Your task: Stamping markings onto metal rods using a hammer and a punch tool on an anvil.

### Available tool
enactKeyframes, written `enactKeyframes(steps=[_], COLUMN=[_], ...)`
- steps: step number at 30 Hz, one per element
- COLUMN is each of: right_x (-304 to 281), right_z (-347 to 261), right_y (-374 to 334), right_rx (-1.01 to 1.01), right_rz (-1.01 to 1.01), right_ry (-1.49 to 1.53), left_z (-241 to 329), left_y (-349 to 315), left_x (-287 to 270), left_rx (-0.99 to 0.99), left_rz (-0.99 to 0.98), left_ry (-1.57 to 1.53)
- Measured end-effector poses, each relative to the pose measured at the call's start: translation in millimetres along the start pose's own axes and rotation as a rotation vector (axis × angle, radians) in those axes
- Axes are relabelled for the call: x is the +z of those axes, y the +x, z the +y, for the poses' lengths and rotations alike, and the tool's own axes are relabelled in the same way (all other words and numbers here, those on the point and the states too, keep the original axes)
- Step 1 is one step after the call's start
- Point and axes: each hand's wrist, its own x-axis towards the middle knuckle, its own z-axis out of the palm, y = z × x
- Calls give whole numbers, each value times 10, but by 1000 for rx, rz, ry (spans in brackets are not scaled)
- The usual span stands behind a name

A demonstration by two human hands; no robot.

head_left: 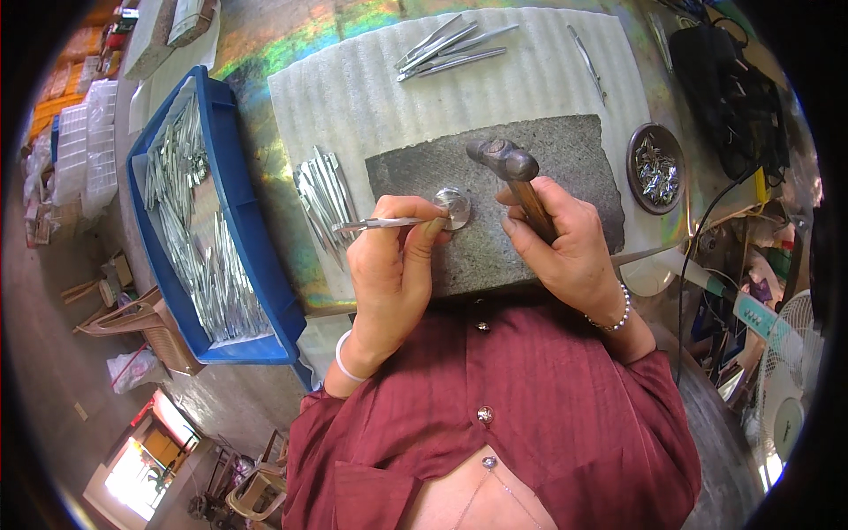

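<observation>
A maroon shirt (548, 389) is worn below the hands. A hammer (528, 205) is gripped in the right hand (570, 238); a slim metal tool (380, 223) is pinched in the left hand (391, 261), beside a round metal block (455, 203) set on a gray slab (565, 150).

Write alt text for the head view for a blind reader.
A person's right hand holds a hammer over a grey slab; the left hand holds a slim metal piece at a round metal block. A blue tray of metal pieces stands at left.
</observation>
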Motion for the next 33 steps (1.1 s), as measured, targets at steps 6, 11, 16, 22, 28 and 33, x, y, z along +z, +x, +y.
enactKeyframes(steps=[6, 11, 16, 22, 28, 33], right_x=[2, 18, -2, -65, -82, -64], right_z=[2, 44, 92, 76, 82, -36], right_y=[0, -31, -111, -196, -227, -191], right_rx=[-6, -35, -85, -55, -95, -111], right_rz=[5, 37, 78, 91, 100, -22], right_ry=[-6, 8, 36, 67, 27, 125], left_z=[-8, -31, -20, -10, -4, 52], left_y=[-24, -32, -23, -21, -32, -15], left_x=[13, 24, 21, 26, 75, 75], left_rx=[-14, 42, 79, 59, 83, 436], left_rz=[26, 29, 4, 4, 20, 0], left_ry=[-68, 12, 38, 41, 102, 589])
